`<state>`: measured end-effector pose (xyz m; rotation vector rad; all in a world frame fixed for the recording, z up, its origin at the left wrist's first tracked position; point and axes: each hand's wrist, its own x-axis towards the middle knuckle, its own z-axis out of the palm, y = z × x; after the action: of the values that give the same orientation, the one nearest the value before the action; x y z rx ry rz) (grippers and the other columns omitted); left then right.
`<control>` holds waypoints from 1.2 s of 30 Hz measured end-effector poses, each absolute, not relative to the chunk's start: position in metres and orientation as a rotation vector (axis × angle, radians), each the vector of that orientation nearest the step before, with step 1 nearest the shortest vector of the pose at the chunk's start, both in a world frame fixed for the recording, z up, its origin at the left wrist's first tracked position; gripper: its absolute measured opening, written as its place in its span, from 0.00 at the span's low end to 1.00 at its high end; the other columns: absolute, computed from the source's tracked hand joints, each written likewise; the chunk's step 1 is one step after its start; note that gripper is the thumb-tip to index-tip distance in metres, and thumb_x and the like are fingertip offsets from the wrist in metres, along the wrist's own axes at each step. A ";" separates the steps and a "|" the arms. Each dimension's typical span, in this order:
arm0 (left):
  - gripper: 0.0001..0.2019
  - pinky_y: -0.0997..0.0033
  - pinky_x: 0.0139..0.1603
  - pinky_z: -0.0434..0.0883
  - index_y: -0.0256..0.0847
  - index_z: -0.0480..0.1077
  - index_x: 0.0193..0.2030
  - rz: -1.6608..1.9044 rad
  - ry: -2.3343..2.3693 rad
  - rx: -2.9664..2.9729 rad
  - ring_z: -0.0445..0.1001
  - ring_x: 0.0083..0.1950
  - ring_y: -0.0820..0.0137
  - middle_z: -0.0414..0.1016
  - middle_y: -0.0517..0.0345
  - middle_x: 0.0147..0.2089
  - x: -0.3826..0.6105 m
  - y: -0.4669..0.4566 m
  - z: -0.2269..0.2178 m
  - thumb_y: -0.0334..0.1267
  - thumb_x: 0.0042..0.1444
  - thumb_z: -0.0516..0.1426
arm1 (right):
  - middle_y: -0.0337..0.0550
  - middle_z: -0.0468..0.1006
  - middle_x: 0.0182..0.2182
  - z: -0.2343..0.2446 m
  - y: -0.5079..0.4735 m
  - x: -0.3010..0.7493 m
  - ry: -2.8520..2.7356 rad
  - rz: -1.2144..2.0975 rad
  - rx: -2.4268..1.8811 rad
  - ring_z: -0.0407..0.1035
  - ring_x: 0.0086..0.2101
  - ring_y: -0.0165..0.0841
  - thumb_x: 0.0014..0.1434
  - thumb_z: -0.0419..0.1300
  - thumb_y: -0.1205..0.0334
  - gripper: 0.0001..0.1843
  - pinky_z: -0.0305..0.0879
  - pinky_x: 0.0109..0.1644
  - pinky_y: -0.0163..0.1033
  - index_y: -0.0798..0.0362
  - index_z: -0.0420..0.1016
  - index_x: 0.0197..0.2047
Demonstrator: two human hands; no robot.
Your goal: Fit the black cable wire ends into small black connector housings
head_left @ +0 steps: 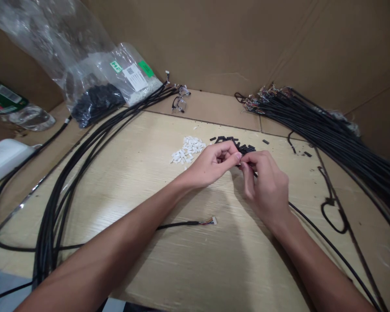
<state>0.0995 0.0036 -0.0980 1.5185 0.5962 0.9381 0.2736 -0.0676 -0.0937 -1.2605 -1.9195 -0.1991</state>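
My left hand (214, 161) and my right hand (267, 184) meet fingertip to fingertip over the middle of the table, both pinched closed. In my right hand is the end of a black cable (325, 242), which runs out under the wrist to the lower right. Whatever my left thumb and finger pinch is tiny and mostly hidden. Just beyond the hands are short black tubes (247, 148). Left of those is a heap of small white connector pieces (188, 149). Below my hands lies another cable's end with coloured wires and a white connector (214, 221).
Black cables (61, 186) curve along the left. A thick bundle of cables (331, 125) with bare wire ends lies at right. Plastic bags of black parts (97, 102) and white parts (144, 89), a bottle (16, 104) and glasses (179, 104) stand at the back, before cardboard walls (234, 47).
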 end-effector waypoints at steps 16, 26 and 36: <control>0.16 0.70 0.32 0.59 0.42 0.71 0.37 0.998 0.656 1.487 0.60 0.30 0.75 0.67 0.64 0.31 0.105 0.000 -0.097 0.50 0.72 0.63 | 0.38 0.83 0.36 -0.103 -0.059 0.277 -1.398 0.628 -1.253 0.72 0.30 0.31 0.74 0.67 0.55 0.06 0.70 0.36 0.39 0.48 0.80 0.45; 0.20 0.70 0.31 0.58 0.41 0.73 0.35 0.937 0.664 1.428 0.61 0.29 0.75 0.67 0.64 0.28 0.104 0.000 -0.096 0.55 0.65 0.70 | 0.37 0.81 0.33 -0.101 -0.062 0.272 -1.395 0.485 -1.277 0.73 0.30 0.31 0.73 0.66 0.60 0.03 0.72 0.36 0.40 0.48 0.80 0.45; 0.15 0.72 0.33 0.63 0.39 0.77 0.39 0.915 0.641 1.479 0.67 0.32 0.74 0.75 0.60 0.30 0.102 0.000 -0.093 0.49 0.66 0.68 | 0.38 0.82 0.33 -0.100 -0.061 0.271 -1.352 0.493 -1.250 0.74 0.30 0.31 0.71 0.67 0.61 0.02 0.74 0.35 0.39 0.49 0.82 0.43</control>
<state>0.1019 0.0002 -0.0929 1.4787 0.6407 0.9148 0.2707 -0.0606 -0.0997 -1.2501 -1.3518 0.4932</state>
